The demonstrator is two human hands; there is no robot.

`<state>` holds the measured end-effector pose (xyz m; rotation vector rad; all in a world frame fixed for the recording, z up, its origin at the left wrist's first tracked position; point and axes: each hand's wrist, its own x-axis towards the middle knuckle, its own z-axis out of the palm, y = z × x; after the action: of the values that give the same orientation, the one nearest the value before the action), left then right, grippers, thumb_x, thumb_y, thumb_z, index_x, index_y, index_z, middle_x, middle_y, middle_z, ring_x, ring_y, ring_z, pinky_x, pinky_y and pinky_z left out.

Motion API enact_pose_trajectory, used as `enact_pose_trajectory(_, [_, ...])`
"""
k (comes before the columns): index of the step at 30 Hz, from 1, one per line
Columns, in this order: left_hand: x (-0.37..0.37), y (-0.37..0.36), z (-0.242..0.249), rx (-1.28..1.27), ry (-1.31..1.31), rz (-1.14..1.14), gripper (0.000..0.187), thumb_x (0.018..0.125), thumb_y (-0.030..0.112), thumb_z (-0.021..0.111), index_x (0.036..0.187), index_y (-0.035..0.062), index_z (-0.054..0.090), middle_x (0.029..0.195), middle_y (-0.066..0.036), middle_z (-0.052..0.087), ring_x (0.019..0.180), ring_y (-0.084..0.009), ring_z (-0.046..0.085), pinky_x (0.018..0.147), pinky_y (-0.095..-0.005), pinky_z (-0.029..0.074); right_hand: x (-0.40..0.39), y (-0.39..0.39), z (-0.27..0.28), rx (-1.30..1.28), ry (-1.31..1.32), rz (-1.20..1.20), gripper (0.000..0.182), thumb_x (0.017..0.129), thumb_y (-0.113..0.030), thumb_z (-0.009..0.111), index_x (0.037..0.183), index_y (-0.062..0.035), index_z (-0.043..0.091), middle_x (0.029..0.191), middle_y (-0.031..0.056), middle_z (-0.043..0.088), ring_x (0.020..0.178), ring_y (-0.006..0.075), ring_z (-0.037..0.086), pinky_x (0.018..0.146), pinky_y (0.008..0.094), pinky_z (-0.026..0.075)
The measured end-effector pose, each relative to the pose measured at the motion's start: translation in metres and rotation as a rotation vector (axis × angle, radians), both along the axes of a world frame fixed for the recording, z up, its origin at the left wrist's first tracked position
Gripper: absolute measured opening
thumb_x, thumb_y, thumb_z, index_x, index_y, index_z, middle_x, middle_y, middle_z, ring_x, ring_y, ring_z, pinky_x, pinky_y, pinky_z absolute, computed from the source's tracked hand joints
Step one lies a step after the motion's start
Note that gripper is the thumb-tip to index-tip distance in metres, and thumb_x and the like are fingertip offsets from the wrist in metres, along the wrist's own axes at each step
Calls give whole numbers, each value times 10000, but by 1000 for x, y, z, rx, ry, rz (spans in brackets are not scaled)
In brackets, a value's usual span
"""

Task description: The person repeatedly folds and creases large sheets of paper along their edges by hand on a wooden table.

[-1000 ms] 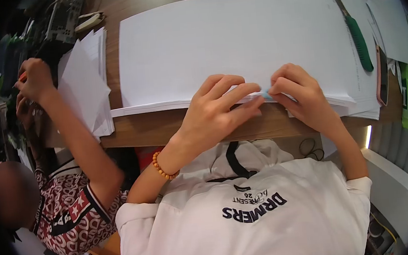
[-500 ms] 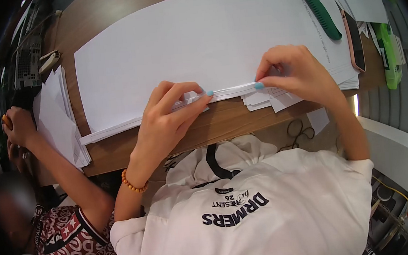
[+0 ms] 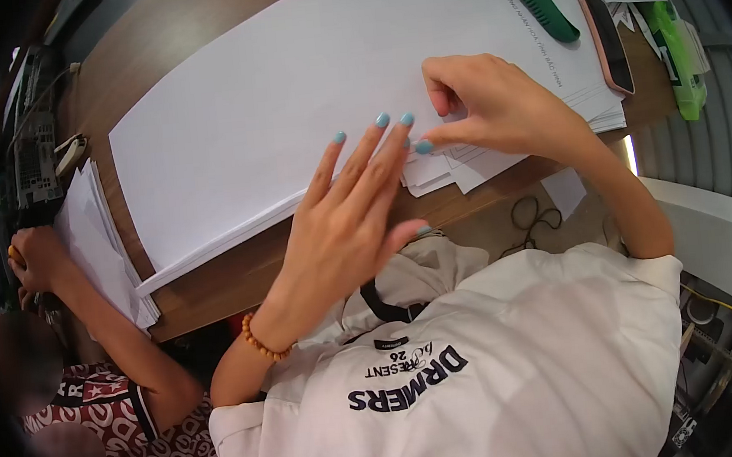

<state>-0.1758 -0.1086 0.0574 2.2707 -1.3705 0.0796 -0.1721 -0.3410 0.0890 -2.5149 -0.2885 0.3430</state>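
On the tabletop (image 3: 168, 50), the paper fold (image 3: 228, 243) wanted even pressure under the spread left hand (image 3: 335, 227); the right hand's (image 3: 508, 107) pinch stood open.

A brown, wood-grained counter (image 3: 143, 69) carries a large white sheet (image 3: 268, 106) — its near edge folded into a narrow strip beside the counter's front edge. Loose white papers (image 3: 95, 230) overlap unevenly at the left; printed papers (image 3: 476, 168) show under the sheet's right part — several corners sticking out toward the front.
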Motion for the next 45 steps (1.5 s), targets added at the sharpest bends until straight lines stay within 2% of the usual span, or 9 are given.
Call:
enact_pose_trajectory(5, [4, 2, -3, 142, 98, -48, 578, 856, 315, 584, 1328, 9, 448, 1413, -110, 411, 1289, -261, 413, 1075, -433, 298, -18, -32, 15, 118, 52, -125, 210, 741, -177, 699, 848, -30, 593, 795, 96, 622, 691, 237, 588, 646, 343, 463])
enact_pose_trajectory(8, [5, 2, -3, 137, 106, -41, 554, 867, 298, 573, 1326, 10, 452, 1406, -113, 421, 1284, -263, 421, 1069, -434, 307, -54, -32, 21, -130, -837, -226, 189, 833, -120, 602, 993, -35, 656, 981, 73, 666, 907, 231, 632, 798, 348, 493])
enact_pose_trajectory(11, [4, 0, -1, 150, 102, -35, 548, 869, 288, 570, 1323, 5, 453, 1402, -116, 427, 1282, -264, 425, 1061, -435, 318, -96, 1, 5, -374, -750, 31, 282, 856, -168, 582, 1089, -24, 648, 1159, 76, 635, 1123, 259, 580, 966, 420, 436])
enact_pose_trajectory(17, [2, -1, -1, 167, 82, -28, 557, 857, 279, 577, 1316, -11, 454, 1408, -117, 420, 1301, -264, 404, 1068, -434, 304, -96, -9, -31, -365, -538, -23, 360, 873, -129, 513, 1207, -15, 584, 1312, 125, 529, 1260, 297, 461, 1056, 475, 339])
enact_pose_trajectory(30, [2, -3, 1, 179, 69, -13, 540, 824, 266, 620, 1263, -28, 505, 1379, -122, 453, 1282, -263, 430, 1051, -425, 327, -80, -20, -29, -217, -501, -7, 364, 820, -87, 592, 1183, -51, 598, 1251, 77, 581, 1209, 259, 513, 1022, 448, 397])
enact_pose_trajectory(36, [18, -32, 7, -61, 2, -10, 460, 728, 156, 732, 1154, 35, 608, 1033, -91, 603, 914, -234, 585, 769, -374, 488, -73, -34, -16, -105, -466, 63, 356, 840, -49, 531, 1189, -30, 598, 1243, 121, 584, 1186, 302, 528, 998, 443, 402])
enact_pose_trajectory(38, [23, -31, 7, -83, 6, -129, 403, 742, 119, 715, 1132, 66, 629, 892, -78, 592, 750, -215, 566, 629, -341, 479, -69, -35, -9, 17, -563, -8, 348, 772, -30, 647, 1119, -22, 627, 1136, 130, 632, 1030, 290, 607, 854, 393, 494])
enact_pose_trajectory(42, [39, -30, 16, -108, 296, -115, 313, 802, 40, 650, 1114, 73, 648, 795, -108, 607, 642, -221, 562, 609, -325, 469, -50, -44, -17, 71, -772, 67, 296, 682, -43, 726, 969, -57, 656, 891, 61, 649, 784, 210, 628, 639, 297, 519])
enact_pose_trajectory(45, [50, -30, 22, -168, 428, -118, 300, 831, -5, 590, 1117, 63, 651, 795, -118, 629, 630, -199, 563, 603, -303, 465, -42, -45, -4, 53, -775, 135, 336, 669, 4, 734, 995, -24, 658, 914, 91, 646, 804, 234, 636, 658, 296, 527])
